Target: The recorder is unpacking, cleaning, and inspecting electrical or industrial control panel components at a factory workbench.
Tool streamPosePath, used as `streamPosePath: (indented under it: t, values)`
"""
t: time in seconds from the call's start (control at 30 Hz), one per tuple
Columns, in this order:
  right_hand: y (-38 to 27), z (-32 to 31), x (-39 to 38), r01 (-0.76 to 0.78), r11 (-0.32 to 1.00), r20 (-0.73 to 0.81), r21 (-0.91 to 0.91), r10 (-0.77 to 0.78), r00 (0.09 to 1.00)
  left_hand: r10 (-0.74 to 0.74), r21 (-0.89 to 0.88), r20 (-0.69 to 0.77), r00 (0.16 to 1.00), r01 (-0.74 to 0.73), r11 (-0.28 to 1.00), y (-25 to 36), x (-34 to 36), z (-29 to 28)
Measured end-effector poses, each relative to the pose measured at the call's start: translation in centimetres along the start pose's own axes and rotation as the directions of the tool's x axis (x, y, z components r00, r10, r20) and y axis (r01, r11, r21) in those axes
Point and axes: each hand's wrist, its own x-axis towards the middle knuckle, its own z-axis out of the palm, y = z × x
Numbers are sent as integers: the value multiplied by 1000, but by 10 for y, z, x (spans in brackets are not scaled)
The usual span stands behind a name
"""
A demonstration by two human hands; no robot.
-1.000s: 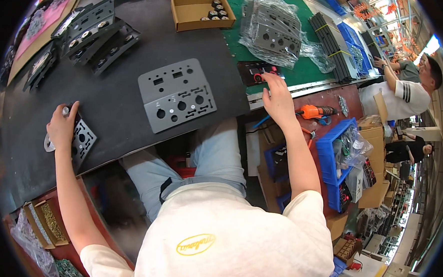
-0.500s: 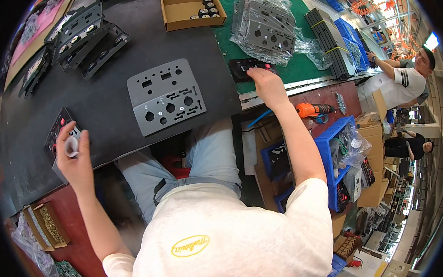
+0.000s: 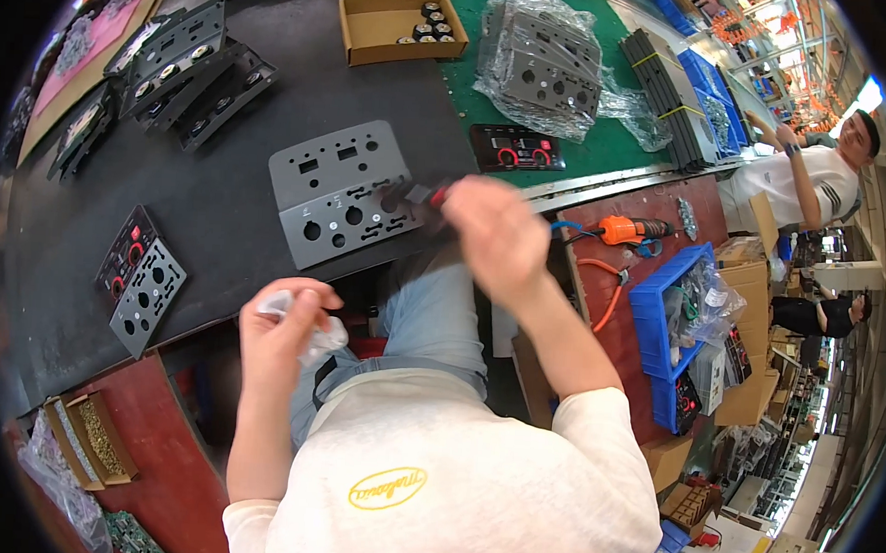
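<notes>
My left hand (image 3: 282,323), fingers curled, grips a crumpled white translucent plastic piece (image 3: 321,340) below the table's front edge. My right hand (image 3: 495,234) holds a dark panel with red detail (image 3: 419,193), blurred, over the right part of a grey metal plate with cutouts (image 3: 324,205). At the left, a black-and-red panel (image 3: 124,250) lies with a smaller cut-out metal plate (image 3: 149,301) on the dark table (image 3: 216,205). Another black-and-red panel (image 3: 518,150) lies on the green mat (image 3: 611,135).
Stacked assemblies (image 3: 174,57), an open carton (image 3: 375,43), wrapped plates (image 3: 540,56) and strapped bars (image 3: 663,93) occupy the back. An orange power tool (image 3: 626,228) and blue bins (image 3: 651,317) are at right. A co-worker (image 3: 799,175) works there; another person (image 3: 822,314) stands beyond.
My left hand has left the left-hand panel and moved right and down with the white plastic. My right hand has lifted a dark panel from the green mat and brought it leftward and down.
</notes>
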Motion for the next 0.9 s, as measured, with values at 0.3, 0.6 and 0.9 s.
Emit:
streamPosePath:
  t: [0.3,0.6,0.9]
  values:
    - [-104,15,1,-312,720,209,620,232,950,-83,-115,163,983,102,988,9,-24,2]
    - [-115,14,8,-363,657,343,661,166,925,-254,-24,133,958,259,966,13,-36,-8]
    - [-120,23,9,-429,630,403,647,195,894,-94,9,80,992,93,996,2,-34,-13]
